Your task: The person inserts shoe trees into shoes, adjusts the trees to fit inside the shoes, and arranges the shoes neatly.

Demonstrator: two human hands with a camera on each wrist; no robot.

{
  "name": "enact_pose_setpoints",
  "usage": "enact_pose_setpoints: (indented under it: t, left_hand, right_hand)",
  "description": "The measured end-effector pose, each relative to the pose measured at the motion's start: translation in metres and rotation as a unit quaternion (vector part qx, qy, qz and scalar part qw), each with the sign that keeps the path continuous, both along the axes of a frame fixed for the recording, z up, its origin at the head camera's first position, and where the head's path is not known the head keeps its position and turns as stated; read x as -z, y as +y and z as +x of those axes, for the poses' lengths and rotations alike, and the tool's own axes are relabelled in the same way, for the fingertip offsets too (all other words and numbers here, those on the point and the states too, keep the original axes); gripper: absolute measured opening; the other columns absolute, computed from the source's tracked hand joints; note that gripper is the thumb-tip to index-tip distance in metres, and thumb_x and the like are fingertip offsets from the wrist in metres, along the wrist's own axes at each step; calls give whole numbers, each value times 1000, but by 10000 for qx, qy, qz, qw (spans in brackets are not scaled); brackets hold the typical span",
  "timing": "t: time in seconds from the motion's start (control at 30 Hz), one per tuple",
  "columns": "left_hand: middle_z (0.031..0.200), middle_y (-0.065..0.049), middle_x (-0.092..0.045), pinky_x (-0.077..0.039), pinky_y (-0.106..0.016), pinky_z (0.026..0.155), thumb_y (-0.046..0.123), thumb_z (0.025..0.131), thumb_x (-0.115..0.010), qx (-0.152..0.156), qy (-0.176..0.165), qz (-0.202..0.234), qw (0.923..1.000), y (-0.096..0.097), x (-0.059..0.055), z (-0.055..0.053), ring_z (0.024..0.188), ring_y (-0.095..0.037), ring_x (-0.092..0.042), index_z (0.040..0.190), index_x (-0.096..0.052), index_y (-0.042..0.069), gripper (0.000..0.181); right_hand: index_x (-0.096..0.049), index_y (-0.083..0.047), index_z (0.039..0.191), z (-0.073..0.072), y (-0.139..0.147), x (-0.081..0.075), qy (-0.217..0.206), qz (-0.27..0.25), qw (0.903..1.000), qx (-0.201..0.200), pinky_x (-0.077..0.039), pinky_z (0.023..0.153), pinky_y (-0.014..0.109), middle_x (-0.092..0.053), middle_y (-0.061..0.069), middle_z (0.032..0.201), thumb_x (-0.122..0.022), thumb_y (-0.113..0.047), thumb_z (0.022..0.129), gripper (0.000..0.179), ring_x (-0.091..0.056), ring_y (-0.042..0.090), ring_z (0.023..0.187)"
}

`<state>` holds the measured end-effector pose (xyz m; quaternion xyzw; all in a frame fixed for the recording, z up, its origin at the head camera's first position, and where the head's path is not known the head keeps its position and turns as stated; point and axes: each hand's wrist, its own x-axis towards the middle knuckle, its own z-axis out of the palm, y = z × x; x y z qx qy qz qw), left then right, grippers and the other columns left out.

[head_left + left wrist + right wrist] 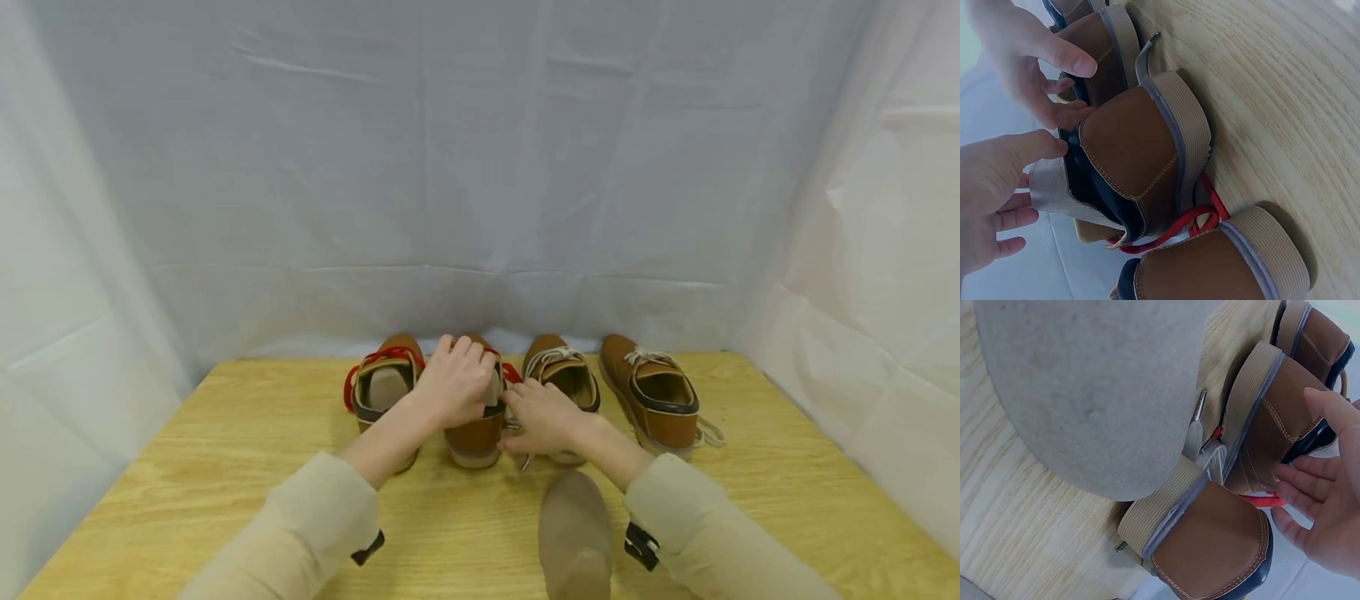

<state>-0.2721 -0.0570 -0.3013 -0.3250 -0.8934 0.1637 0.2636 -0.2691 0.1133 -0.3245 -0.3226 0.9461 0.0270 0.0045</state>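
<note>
At one brown shoe point(472, 442), the left hand point(456, 385) pinches the insole point(1054, 187) and the right hand point(546, 415), fingers loose, sits near, maybe for steadying.

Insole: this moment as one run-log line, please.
left hand: pinches insole in a red-laced shoe | right hand: beside same shoe | insole: partly protruding

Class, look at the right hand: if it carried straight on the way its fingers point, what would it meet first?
The right hand would probably meet the second shoe from the left first, at its right side. Any gap looks very small; whether they already touch is unclear.
</note>
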Motion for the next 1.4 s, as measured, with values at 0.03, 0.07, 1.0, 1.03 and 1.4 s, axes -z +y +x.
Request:
enact_pose_setpoints:
  t: [0.03,0.07,1.0,1.03,1.4]
  left_hand:
    - [95,-7,-59,-39,-39,78,45,71,-75,-27,-14,27,10000,0,1,0,87,-24,-51,103,-62,8,51]
    - [95,-7,-59,-39,-40,79,43,71,-75,-51,-36,59,10000,0,1,0,87,-24,-51,103,-62,8,50]
    - [102,-8,-53,-37,-41,78,38,74,-74,-644,-742,539,9937,8,1,-10,93,-25,-48,109,-57,13,46]
    - [102,-8,-53,-37,-41,78,36,75,-73,-660,-764,564,9933,8,1,-10,93,-25,-48,110,-57,12,44]
    - [104,-10,-54,-37,-43,80,31,78,-70,-764,-898,696,9906,10,4,-10,94,-27,-49,114,-58,12,43]
  right_hand:
    - [-49,-5,131,0,0,0,-1,1,10000,-2,-39,92,43,-50,10,130,-62,-49,84,66,-45,27,116]
    - [-49,-4,131,0,0,1,-4,-3,10000,-4,-40,92,43,-50,10,129,-62,-49,84,66,-45,28,116]
    - [-49,-3,132,-1,0,2,75,161,9998,-26,-39,93,44,-50,10,129,-62,-50,84,69,-45,28,117]
    - [-49,-3,132,-1,0,1,79,157,9998,-25,-39,93,44,-50,11,129,-62,-50,83,69,-45,28,117]
    - [-49,-1,131,-1,1,1,56,69,9999,-79,-39,92,45,-50,12,127,-63,-47,84,67,-45,29,115]
